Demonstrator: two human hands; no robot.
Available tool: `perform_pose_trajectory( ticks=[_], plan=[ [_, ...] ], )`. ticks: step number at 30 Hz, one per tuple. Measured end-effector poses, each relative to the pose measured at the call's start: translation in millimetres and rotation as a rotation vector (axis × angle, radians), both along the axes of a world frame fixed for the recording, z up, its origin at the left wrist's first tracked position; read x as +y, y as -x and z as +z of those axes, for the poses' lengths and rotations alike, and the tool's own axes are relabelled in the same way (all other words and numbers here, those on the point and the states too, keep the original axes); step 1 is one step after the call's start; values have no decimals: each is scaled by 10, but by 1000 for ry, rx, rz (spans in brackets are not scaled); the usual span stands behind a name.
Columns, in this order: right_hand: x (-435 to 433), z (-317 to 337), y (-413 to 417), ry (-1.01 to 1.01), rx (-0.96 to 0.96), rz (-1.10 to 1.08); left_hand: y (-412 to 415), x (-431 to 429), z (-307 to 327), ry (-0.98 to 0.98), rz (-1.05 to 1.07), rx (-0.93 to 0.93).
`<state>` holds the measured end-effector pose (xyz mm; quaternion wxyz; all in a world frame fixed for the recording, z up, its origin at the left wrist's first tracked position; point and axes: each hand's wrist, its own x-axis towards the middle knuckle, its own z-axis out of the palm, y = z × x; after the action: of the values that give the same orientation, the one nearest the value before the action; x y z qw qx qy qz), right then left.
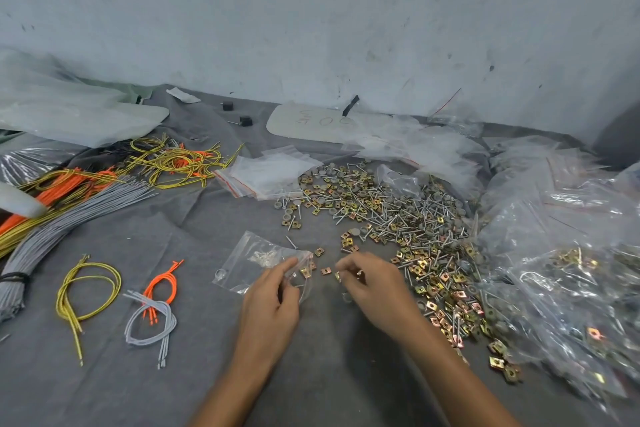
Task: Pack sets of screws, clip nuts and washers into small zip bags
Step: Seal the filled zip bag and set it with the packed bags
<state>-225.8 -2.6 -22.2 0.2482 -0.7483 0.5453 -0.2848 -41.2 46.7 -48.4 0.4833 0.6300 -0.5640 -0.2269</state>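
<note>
1 limp, slick zip bag [258, 265] is pinched at its mouth by the left hand [273, 302]; right hand [374, 282] fingers [347, 264] pinch a light, stiff clip nut [337, 276].

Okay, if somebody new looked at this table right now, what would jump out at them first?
A big heap of screws, clip nuts and washers covers the centre right of the grey cloth. Just in front, the left hand grips a zip bag while the right hand hovers over loose clip nuts beside it. Bright orange and yellow cords lie at the left.
</note>
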Motion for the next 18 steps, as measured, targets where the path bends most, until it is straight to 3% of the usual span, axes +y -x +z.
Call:
perform_pose_trajectory(
  ticks=[6,9,12,15,18],
  plan=[
    [55,-54,-108,88,46,-21,9,22,27,-31,-13,26],
    [121,-6,-235,156,-1,110,12,17,35,-36,-23,19],
    [171,-12,-439,128,154,241,1,4,27,-61,-33,16],
    [163,-64,-559,101,350,187,7,9,19,-81,-47,-18],
    [175,-121,-604,127,393,149,10,-3,4,-77,-62,-41]
  ],
)
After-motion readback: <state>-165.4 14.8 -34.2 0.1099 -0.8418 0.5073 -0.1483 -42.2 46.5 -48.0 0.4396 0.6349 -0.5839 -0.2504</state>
